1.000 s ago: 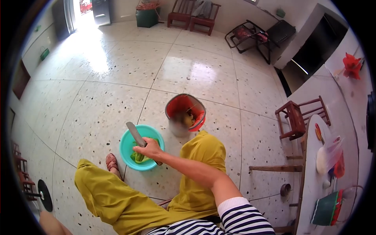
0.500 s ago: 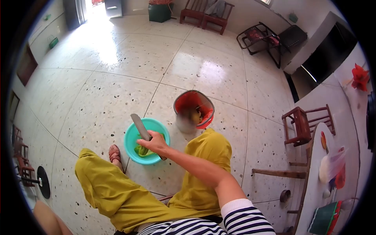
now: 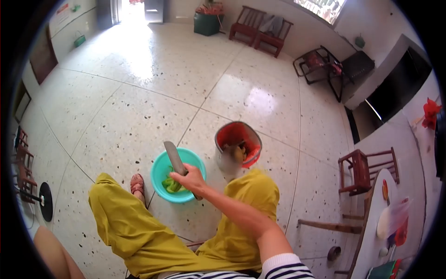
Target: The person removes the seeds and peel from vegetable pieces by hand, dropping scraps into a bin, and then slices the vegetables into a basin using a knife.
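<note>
My right hand (image 3: 189, 179) is wrapped round the handle of a kitchen knife (image 3: 173, 156), whose broad grey blade points up and away from me. Both are over the right part of a turquoise basin (image 3: 158, 183) on the floor between my legs. Inside the basin lie pieces of a green vegetable (image 3: 173, 185), partly hidden by the hand; their kind I cannot tell. My left hand does not show. Bare skin of a limb (image 3: 55, 255) appears at the lower left edge, and whose it is I cannot make out.
Right of the basin stands a bin (image 3: 256, 136) with a red lining and scraps inside. A small wooden chair (image 3: 358, 172) and a table (image 3: 377, 204) bearing several items are at the right. A black round base (image 3: 46, 202) stands at the left.
The camera has tilted up, so basin, bin and floor sit lower in view. My right hand stays on the knife over the basin, with slightly more green pieces showing beside it.
</note>
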Demonstrator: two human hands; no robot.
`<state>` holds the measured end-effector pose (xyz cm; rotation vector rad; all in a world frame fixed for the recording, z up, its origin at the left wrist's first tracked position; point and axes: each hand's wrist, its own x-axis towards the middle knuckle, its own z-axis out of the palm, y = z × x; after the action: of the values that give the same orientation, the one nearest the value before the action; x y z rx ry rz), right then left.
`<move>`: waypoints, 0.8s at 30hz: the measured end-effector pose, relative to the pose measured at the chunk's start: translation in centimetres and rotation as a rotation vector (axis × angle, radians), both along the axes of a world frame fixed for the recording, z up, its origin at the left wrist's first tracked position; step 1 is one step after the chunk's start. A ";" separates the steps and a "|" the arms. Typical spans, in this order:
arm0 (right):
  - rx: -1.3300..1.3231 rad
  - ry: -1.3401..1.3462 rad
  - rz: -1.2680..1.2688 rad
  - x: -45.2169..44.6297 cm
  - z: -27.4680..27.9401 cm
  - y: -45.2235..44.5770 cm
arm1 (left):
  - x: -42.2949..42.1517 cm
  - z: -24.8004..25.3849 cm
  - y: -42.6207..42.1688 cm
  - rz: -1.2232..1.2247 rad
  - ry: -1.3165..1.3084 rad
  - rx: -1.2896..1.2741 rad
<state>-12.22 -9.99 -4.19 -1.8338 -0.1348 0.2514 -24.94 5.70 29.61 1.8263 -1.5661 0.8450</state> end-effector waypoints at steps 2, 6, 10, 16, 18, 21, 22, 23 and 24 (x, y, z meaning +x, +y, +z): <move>0.020 -0.044 0.011 1.8 0.8 0.0 | -0.3 0.0 0.3 -0.004 -0.004 0.001; 0.035 -0.017 -0.021 -0.2 0.3 -0.1 | -0.5 0.4 0.4 0.006 0.025 -0.005; 0.014 0.016 -0.015 -0.5 0.9 -0.2 | -0.7 0.9 0.6 0.013 0.038 -0.008; -0.074 0.059 0.021 -0.3 1.5 -0.7 | -0.9 1.2 1.0 -0.004 0.002 -0.035; -0.044 0.031 0.006 -0.4 1.2 -0.6 | -1.0 1.6 1.4 -0.016 -0.020 -0.058; 0.030 0.034 -0.027 -0.1 0.6 -0.3 | -2.2 3.3 3.1 -0.046 -0.109 -0.194; 0.050 0.044 -0.047 -0.7 1.1 -0.1 | -2.7 4.0 3.8 -0.048 -0.137 -0.265; 0.061 0.042 -0.060 -0.7 1.9 -0.2 | -3.1 4.4 4.5 -0.045 -0.167 -0.357; 0.070 0.031 -0.071 -0.5 2.8 -0.5 | -3.3 4.5 5.1 -0.033 -0.162 -0.471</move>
<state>-12.67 -10.46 -1.41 -1.7612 -0.0560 0.2230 -28.22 10.84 34.09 1.4188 -1.3400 1.2503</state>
